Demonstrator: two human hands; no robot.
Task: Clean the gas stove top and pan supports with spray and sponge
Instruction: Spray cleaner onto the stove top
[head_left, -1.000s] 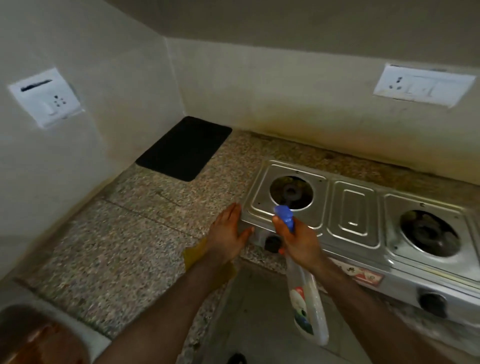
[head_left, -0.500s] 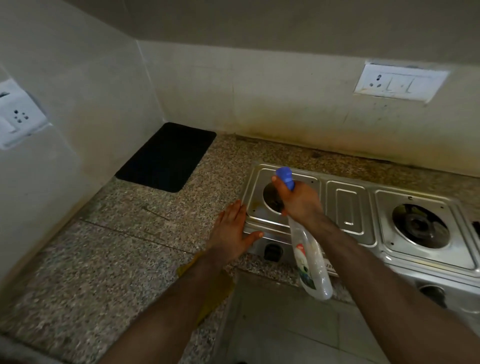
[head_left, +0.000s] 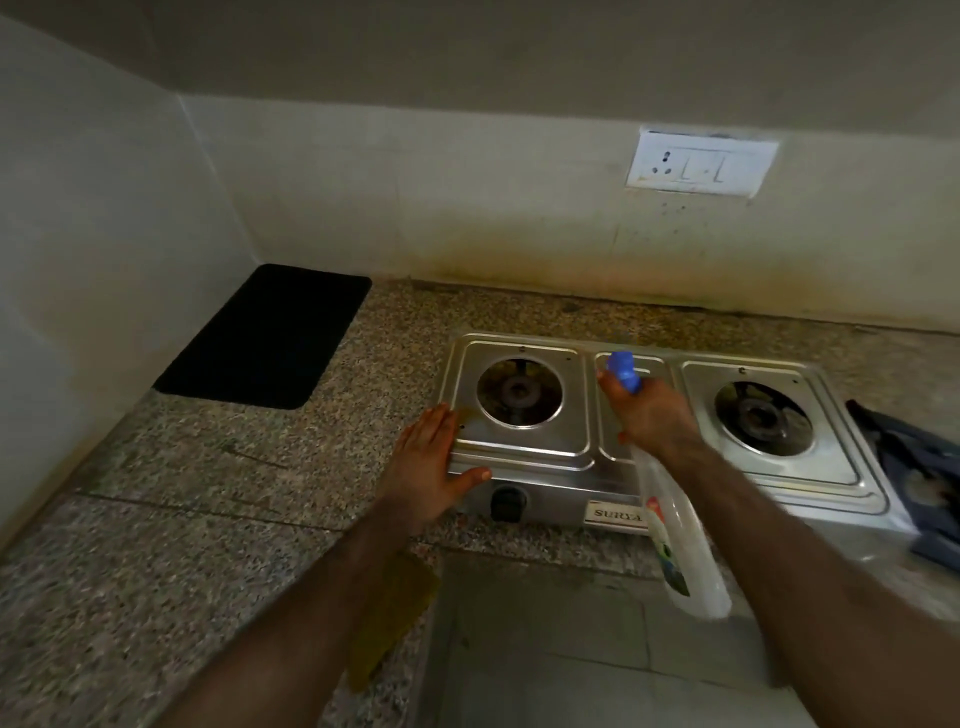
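**Spraying the stove top while the other hand steadies it**

Speckled granite counter (head_left: 218, 499) is running along a stained cream wall, with the steel gas stove (head_left: 524, 467) sitting on it near the front edge. The person is holding the spray bottle (head_left: 680, 551) in the right hand (head_left: 649, 415), fingers wrapped round its neck and the blue nozzle (head_left: 623, 370) pointing away over the middle panel, probably so the mist is landing on the steel between the two burners. The left hand (head_left: 431, 467) is lying flat with straight fingers against the stove's left corner, thumb along the front edge, likely bracing the stove so it is not sliding. A yellow sponge (head_left: 389, 618) is waiting on the counter edge under the left forearm, within easy reach for wiping. Dark pan supports (head_left: 919, 467) seem to be lying just right of the stove, lifted off so the top is open for cleaning. A black mat (head_left: 265, 338) is lying in the corner.
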